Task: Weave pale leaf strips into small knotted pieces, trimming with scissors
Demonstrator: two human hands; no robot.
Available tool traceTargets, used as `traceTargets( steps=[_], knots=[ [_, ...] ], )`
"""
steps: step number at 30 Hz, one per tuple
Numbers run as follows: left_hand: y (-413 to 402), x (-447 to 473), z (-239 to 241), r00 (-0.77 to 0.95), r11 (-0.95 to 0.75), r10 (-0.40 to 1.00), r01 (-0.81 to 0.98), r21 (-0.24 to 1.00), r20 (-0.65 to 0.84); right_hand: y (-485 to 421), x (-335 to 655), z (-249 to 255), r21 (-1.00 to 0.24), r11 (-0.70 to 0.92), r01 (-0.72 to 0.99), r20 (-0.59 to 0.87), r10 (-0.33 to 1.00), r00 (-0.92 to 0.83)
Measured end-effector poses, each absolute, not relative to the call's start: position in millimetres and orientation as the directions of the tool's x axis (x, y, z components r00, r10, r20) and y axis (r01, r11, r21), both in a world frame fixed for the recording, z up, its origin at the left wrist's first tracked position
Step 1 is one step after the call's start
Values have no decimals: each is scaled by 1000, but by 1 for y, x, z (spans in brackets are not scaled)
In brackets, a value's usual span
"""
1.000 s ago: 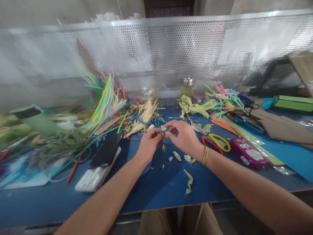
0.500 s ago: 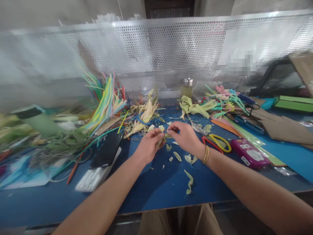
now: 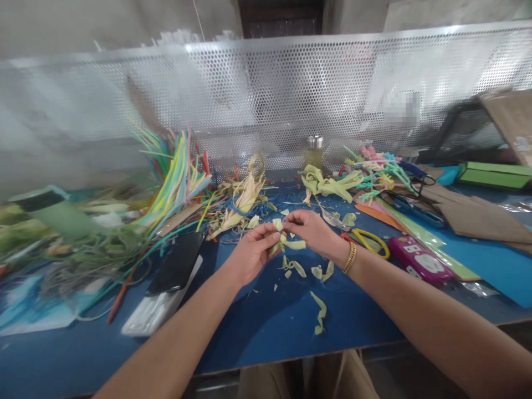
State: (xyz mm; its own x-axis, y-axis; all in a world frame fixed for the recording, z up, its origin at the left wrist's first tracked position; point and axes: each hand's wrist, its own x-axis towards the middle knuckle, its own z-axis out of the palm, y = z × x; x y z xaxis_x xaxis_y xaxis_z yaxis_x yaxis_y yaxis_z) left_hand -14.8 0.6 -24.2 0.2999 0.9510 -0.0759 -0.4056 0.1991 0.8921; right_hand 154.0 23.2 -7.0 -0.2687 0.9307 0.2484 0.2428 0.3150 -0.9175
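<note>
A small pale-green husk piece (image 3: 294,244), which looks like corn husk folded into petals, is pinched between the thumb and fingers of my left hand (image 3: 254,252). Close against its upper right side is my right hand (image 3: 316,231), fingertips pressed together; what they hold is too small to make out. A gold bracelet (image 3: 350,258) circles my right wrist. Below the hands, loose husk scraps (image 3: 320,310) lie on the blue table (image 3: 270,332). Scissors with a yellow and red handle (image 3: 372,244) rest beside my right wrist, partly hidden by it.
Behind the hands lie dried husks (image 3: 245,202), green husks (image 3: 332,183) and a lidded jar (image 3: 315,149). Colourful pipe cleaners (image 3: 177,172) and a black phone (image 3: 177,263) are on the left. A purple case (image 3: 419,260) and cardboard (image 3: 477,219) occupy the right. Perforated metal (image 3: 286,83) closes the back.
The husk piece now shows more between the hands, with one strip sticking out to the right. My right hand has shifted slightly down. The whole view has moved a little.
</note>
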Motion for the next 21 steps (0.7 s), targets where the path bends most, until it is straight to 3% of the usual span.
traceTargets(
  steps=[3, 6, 14, 21],
  knots=[
    [0, -14, -23, 257, 196, 962, -400, 895, -96, 26, 152, -12, -961, 248, 123, 212, 945, -247],
    [0, -13, -24, 172, 146, 981, -360, 921, -88, 27, 151, -16, -964, 242, 112, 214, 952, -218],
    [6, -16, -29, 119, 79, 992, -304, 949, -44, 30, 150, -22, -925, 302, 229, 250, 941, -229],
    [6, -21, -28, 239, 157, 966, -244, 957, -98, 30, 149, -21, -838, 403, 368, 317, 908, -273]
  ],
)
